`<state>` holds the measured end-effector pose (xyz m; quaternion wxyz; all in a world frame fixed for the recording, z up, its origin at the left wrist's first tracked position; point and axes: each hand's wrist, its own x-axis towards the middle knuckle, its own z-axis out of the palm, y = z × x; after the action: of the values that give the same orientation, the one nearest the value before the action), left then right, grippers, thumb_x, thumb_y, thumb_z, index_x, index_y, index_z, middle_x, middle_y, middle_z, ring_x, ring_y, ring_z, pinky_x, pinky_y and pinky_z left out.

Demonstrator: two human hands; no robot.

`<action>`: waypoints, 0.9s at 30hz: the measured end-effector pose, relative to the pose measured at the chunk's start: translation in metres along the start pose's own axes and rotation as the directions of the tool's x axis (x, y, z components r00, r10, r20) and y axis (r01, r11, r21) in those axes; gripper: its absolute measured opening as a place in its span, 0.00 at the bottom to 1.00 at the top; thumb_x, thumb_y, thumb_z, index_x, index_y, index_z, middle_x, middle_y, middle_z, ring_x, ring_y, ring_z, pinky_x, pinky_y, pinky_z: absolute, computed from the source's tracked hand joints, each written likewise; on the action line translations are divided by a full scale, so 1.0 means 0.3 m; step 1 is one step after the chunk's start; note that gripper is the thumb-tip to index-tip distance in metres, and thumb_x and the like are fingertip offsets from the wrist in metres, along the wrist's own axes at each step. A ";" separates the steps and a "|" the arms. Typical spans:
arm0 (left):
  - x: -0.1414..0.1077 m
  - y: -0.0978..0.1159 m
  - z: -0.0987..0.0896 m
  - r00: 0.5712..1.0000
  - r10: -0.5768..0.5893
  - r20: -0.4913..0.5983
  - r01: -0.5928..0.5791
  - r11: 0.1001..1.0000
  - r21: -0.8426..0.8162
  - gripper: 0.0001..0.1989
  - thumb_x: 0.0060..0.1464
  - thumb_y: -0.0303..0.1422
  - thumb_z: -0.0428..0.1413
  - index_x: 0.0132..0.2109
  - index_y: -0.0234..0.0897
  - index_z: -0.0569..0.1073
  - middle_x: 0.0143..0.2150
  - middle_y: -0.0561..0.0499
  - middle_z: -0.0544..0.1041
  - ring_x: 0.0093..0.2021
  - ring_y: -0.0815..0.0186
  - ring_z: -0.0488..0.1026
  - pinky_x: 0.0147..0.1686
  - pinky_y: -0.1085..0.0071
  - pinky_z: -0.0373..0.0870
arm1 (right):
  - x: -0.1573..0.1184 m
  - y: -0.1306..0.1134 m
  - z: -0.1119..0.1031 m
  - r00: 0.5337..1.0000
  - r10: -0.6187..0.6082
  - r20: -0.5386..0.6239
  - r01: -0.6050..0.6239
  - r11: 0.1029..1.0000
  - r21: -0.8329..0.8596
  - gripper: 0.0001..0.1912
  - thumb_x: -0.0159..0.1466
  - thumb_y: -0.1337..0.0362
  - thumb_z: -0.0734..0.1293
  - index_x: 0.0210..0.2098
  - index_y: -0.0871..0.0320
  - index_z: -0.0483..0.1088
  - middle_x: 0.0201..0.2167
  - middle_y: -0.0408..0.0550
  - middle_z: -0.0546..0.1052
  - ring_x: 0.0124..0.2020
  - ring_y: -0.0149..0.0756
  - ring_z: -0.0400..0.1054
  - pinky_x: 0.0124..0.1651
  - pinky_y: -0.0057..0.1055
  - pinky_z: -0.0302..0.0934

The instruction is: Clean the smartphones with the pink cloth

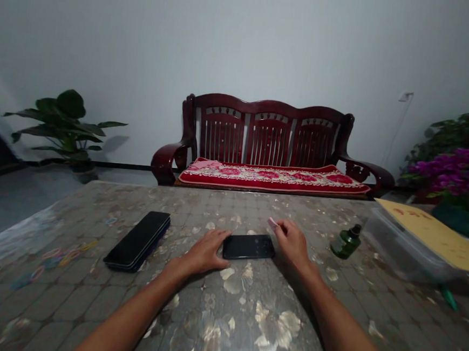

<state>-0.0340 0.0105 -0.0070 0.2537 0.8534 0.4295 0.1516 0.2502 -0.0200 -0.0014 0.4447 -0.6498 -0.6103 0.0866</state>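
A black smartphone (248, 247) lies flat on the patterned tablecloth (223, 315), long side across my view. My left hand (207, 251) grips its left end, thumb at the near edge and fingers at the far edge. Just beyond the phone's right end, my right hand (293, 243) pinches a small pale pink piece (273, 223), thin and flat, perhaps cloth or paper. Its exact kind is too small to tell. Farther left, a stack of dark phones or tablets (138, 241) rests on the cloth.
Colourful rings or clips (60, 256) lie at left. A green pump bottle (346, 242) stands at right, beside a clear plastic box (407, 248) with a yellow sheet (436, 234) on top. Behind the table is a red wooden bench (268, 129), with plants on both sides.
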 end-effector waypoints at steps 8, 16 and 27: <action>0.006 -0.010 0.019 0.997 0.048 -0.067 -0.049 0.999 -0.009 0.36 0.44 0.30 0.64 0.63 0.39 0.69 0.60 0.41 0.73 0.60 0.47 0.68 0.62 0.54 0.62 | -0.059 -0.049 0.022 0.935 -0.156 0.318 0.283 0.870 -0.403 0.10 0.65 0.69 0.62 0.34 0.57 0.76 0.36 0.49 0.76 0.41 0.39 0.67 0.43 0.30 0.54; -0.010 -0.033 0.037 0.988 0.102 -0.114 -0.106 0.994 -0.027 0.37 0.45 0.31 0.64 0.64 0.38 0.68 0.57 0.41 0.74 0.57 0.50 0.69 0.59 0.56 0.64 | -0.062 -0.085 0.027 0.877 -0.127 0.463 0.323 0.870 -0.373 0.14 0.68 0.69 0.63 0.46 0.52 0.79 0.38 0.49 0.76 0.43 0.40 0.67 0.44 0.30 0.55; -0.013 0.001 0.034 0.990 0.079 -0.113 -0.079 0.997 0.011 0.35 0.42 0.32 0.64 0.61 0.36 0.70 0.56 0.40 0.75 0.57 0.48 0.70 0.59 0.56 0.66 | -0.069 -0.085 0.042 0.894 -0.115 0.432 0.333 0.816 -0.472 0.14 0.69 0.69 0.61 0.45 0.53 0.78 0.39 0.50 0.76 0.42 0.40 0.69 0.43 0.30 0.56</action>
<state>-0.0313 0.0040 -0.0155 0.2198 0.8606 0.4096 0.2080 0.2187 -0.0358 -0.0003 0.1248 -0.6394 -0.7586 -0.0153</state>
